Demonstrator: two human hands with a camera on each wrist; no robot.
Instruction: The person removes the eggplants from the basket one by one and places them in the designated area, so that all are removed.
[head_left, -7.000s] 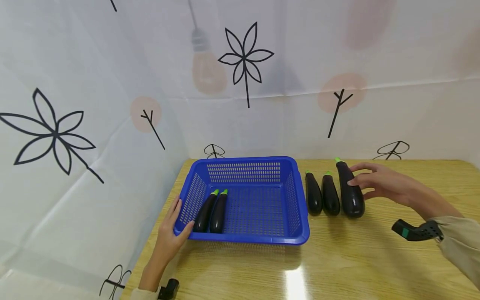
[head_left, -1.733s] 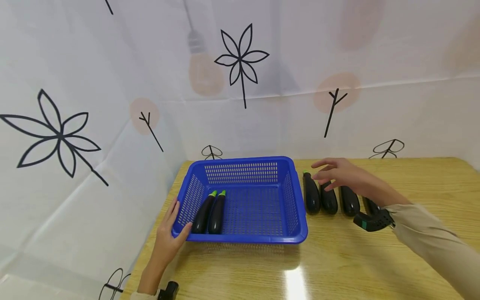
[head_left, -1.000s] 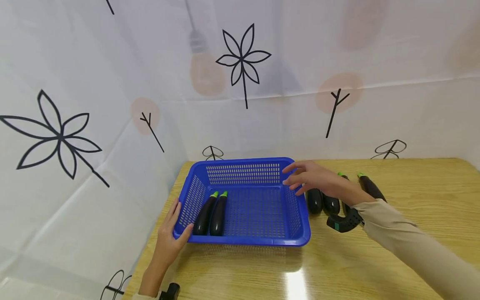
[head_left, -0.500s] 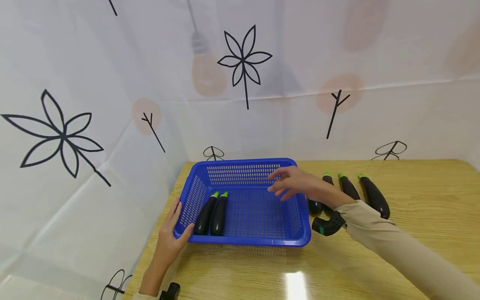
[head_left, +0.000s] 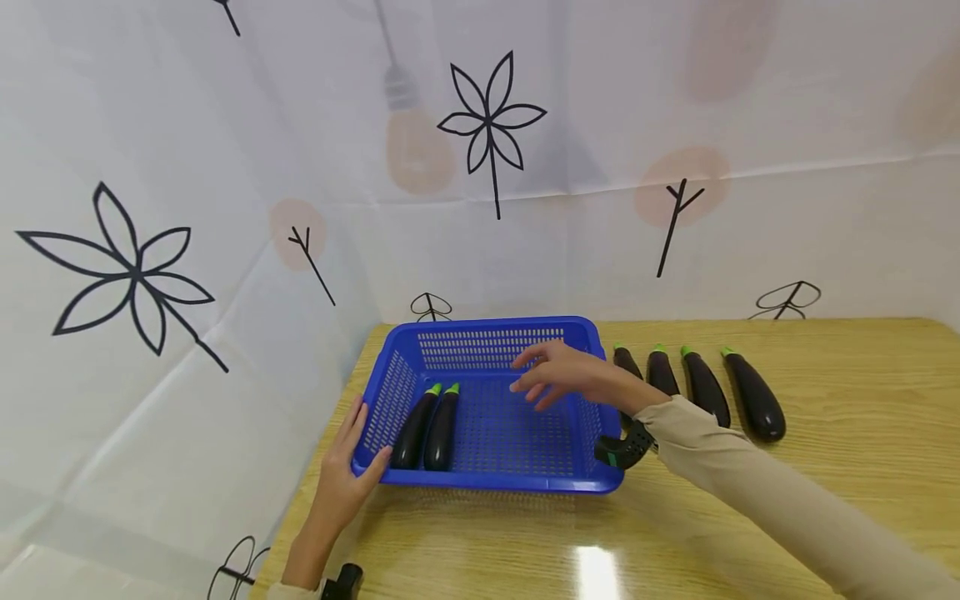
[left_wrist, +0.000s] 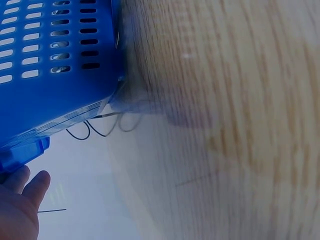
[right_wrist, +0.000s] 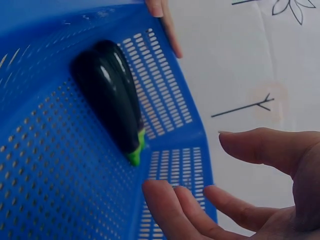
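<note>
Over a blue basket [head_left: 510, 482], the right hand [head_left: 558, 375] hovers loose-fingered and holding nothing.

On the wooden table [head_left: 465, 550], the left hand [head_left: 345, 467] grips the basket's near left corner, thumb lapping the rim and fingers outside; two eggplants [head_left: 441, 429] lie side by side inside, against the left end, green stems pointing away, while four more eggplants [head_left: 754, 398] lie in a row to the right, partly behind the right forearm; black line-drawn flowers mark the white cloth [head_left: 585, 250], and a green patch marks the right wrist's black device [head_left: 624, 450].
</note>
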